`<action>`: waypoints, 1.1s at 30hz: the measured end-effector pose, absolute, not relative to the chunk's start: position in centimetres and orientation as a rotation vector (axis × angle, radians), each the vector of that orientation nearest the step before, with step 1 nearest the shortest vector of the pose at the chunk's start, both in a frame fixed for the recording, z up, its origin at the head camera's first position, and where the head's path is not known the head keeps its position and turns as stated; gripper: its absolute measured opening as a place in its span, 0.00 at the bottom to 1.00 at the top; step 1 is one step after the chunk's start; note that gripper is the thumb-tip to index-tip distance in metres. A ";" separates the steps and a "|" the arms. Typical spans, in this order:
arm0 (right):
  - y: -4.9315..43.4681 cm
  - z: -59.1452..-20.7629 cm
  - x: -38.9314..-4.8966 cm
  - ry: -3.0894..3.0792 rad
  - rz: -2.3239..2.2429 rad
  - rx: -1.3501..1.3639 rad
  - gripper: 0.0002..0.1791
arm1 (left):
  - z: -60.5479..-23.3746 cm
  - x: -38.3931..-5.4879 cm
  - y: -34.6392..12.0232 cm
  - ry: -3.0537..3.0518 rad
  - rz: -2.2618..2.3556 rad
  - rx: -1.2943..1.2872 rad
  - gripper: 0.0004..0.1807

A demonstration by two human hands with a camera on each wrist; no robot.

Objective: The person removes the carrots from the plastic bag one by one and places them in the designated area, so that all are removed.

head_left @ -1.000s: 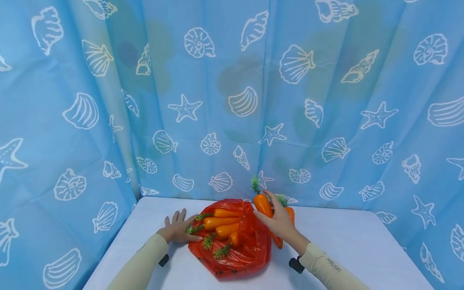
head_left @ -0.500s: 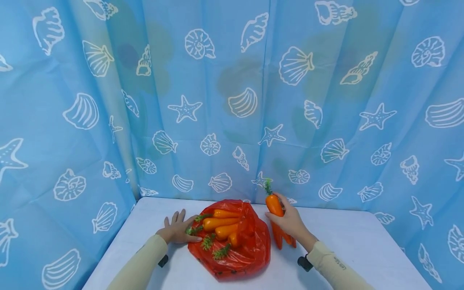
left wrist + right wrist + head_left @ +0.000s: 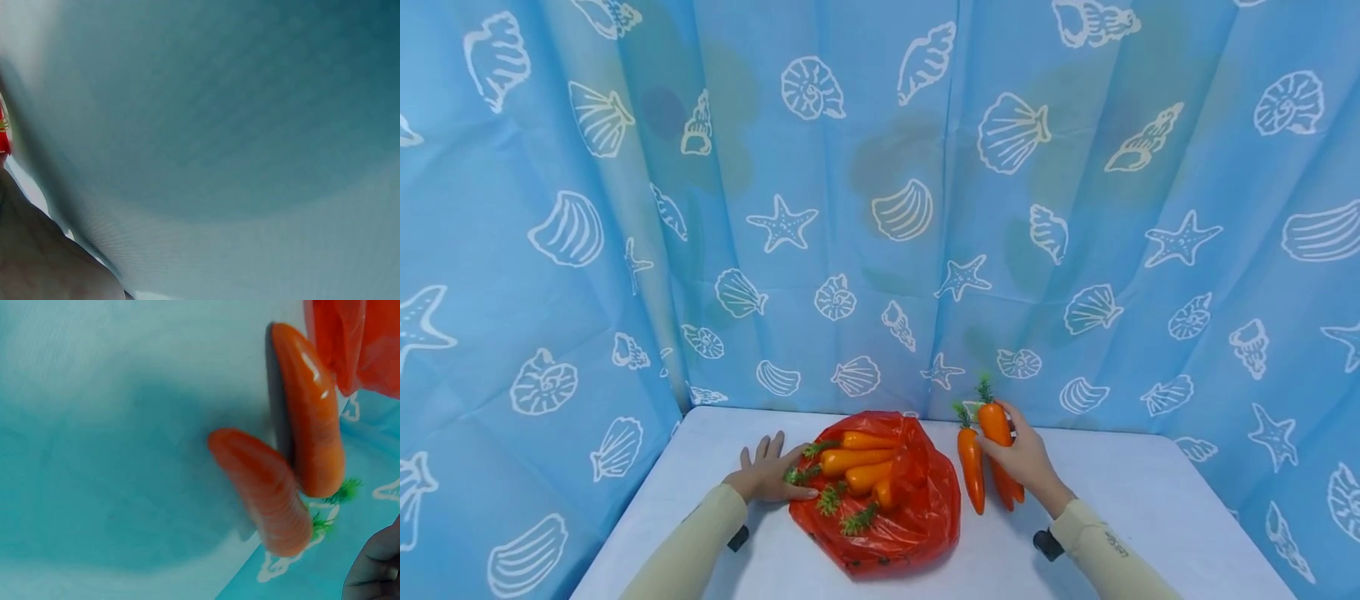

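In the head view my left hand rests at the left side of a red plastic bag, fingers spread. Several shiny orange carrots with green tops lie in the bag's opening. My right hand holds an imitation-looking carrot between thumb and fingers, green top upward. Another orange tip shows just under that hand. Between it and the bag lies a separate carrot on the table. The right wrist view shows two carrots side by side, the nearer-to-bag carrot casting a shadow.
A white-covered table carries everything. Behind it and along both sides hangs a blue curtain printed with white shells and starfish. The left wrist view is mostly pale table cloth, with a sliver of red bag at its edge.
My right hand has moved right, away from the bag, with the carrot in its grip. The carrot lying by the bag has come into fuller view. My left hand has stayed put.
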State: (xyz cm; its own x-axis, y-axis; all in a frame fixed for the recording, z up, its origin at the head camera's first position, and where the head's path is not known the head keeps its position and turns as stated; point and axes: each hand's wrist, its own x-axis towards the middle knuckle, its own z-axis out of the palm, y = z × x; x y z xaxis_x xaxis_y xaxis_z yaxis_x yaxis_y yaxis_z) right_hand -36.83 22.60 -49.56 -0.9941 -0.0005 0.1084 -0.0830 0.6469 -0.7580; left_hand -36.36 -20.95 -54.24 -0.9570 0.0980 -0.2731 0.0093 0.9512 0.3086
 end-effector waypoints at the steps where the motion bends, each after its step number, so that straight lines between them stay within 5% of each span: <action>1: 22.7 -49.6 -36.9 -2.761 1.272 0.062 0.44 | -54.2 -36.3 -21.0 2.818 0.445 0.075 0.57; 33: 28.0 -52.6 -38.0 -2.832 1.274 -0.285 0.50 | -54.0 -36.3 -21.1 2.825 0.415 0.074 0.57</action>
State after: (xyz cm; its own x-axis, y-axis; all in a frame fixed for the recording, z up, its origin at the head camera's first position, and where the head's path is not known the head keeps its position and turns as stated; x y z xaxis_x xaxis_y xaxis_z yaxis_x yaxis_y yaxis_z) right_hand -37.97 28.04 -52.60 -0.9830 0.1755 -0.0532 0.1562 0.6496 -0.7440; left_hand -36.31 -21.07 -54.01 -0.9581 0.0909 -0.2715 0.0089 0.9573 0.2890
